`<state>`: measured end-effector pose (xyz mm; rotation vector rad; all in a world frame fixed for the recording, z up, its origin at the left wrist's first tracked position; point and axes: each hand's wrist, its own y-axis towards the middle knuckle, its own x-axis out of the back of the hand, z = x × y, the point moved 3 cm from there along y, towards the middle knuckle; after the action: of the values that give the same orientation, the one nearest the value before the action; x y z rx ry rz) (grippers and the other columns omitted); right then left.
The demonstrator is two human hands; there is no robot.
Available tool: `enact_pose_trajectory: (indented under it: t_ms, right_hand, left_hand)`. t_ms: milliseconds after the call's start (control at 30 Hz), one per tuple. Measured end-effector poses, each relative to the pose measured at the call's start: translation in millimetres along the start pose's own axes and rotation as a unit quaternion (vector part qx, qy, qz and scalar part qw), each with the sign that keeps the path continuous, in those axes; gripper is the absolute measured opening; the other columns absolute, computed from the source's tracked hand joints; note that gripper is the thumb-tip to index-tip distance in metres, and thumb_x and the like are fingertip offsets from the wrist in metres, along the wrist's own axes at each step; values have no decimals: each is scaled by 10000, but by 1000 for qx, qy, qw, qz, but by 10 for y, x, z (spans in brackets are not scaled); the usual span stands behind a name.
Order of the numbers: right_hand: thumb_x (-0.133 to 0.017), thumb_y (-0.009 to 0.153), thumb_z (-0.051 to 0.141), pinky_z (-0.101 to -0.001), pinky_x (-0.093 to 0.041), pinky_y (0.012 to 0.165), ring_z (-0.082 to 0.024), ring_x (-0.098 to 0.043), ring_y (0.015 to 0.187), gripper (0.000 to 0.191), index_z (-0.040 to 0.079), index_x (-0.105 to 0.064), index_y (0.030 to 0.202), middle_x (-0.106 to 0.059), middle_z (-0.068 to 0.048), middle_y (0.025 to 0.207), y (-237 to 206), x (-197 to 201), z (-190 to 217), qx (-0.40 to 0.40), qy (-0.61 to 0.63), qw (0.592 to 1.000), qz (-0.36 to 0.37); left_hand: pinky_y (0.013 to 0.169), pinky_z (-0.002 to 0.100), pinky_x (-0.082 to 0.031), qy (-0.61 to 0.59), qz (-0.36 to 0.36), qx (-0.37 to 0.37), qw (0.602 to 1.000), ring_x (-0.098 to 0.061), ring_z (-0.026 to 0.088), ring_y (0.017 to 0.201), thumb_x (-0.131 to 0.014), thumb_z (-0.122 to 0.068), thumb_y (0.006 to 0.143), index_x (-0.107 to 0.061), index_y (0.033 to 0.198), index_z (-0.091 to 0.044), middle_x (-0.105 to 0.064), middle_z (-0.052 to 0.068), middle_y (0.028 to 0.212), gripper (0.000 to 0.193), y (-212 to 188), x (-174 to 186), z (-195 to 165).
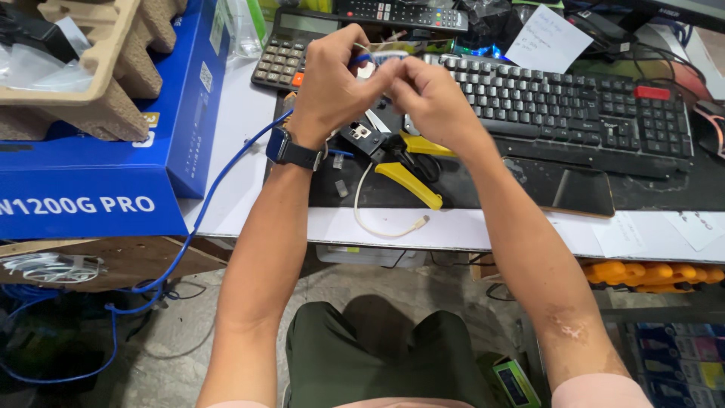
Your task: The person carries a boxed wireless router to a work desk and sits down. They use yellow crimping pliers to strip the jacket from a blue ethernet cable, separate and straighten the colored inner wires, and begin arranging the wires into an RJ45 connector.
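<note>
My left hand and right hand both pinch the end of the blue cable — held up over the keyboard, just above the yellow-handled crimping tool on the desk.

Left hand and right hand pinching the end of a blue network cable together, above yellow-handled crimping pliers, black keyboard behind, blue box at left

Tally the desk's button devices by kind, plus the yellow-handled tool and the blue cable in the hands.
Keyboard: 1
Calculator: 1
Remote: 1
Yellow-handled tool: 1
Blue cable: 1
Total: 5
</note>
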<state>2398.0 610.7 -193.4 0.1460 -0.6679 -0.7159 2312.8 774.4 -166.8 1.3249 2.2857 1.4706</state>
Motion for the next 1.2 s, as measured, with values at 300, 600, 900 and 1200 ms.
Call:
enact_pose_trajectory:
  t_ms: [300, 600, 900, 1200]
  right_hand:
    - [-878, 615, 637, -453, -482, 932, -353, -553, 1131, 838, 82, -623, 1188, -563, -145, 1190, -272, 82, 285, -32, -339, 912, 230]
    - [-909, 535, 594, -465, -485, 985, -357, -516, 1244, 1045, 132, -516, 1385, -535, -137, 1295, -346, -7, 480, -112, -383, 879, 259]
    - [-873, 611, 437, -454, -501, 965, -376, -574, 1170, 933, 53, -510, 1381, -604, -203, 1190, -339, 8, 418, -77, -358, 906, 210]
    - [-869, 640, 348, -418, -536, 905, -366, -682, 1012, 731, -23, -582, 1200, -694, -216, 1095, -265, 322, 283, -10, -246, 967, 66]
  left_hand:
    - [660, 363, -472, 10, -59, -63, 996, -522, 211, 712, -733, -118, 1003, -512, 1387, -106, -501, 81, 861, 443, -54, 13, 65]
    - [761, 330, -518, -2, -16, -93, 996, -564, 179, 809, -718, -64, 1108, -509, 1461, -193, -606, 65, 1068, 430, -46, -15, -22]
    - [730, 321, -529, -20, -19, -144, 989, -615, 208, 831, -782, -121, 991, -538, 1395, -111, -657, 87, 1067, 471, -42, 71, -131]
    - [584, 294, -418, -69, -131, -43, 988, -487, 112, 630, -736, -151, 1038, -331, 1461, -79, -558, 24, 764, 590, -44, 144, -65]
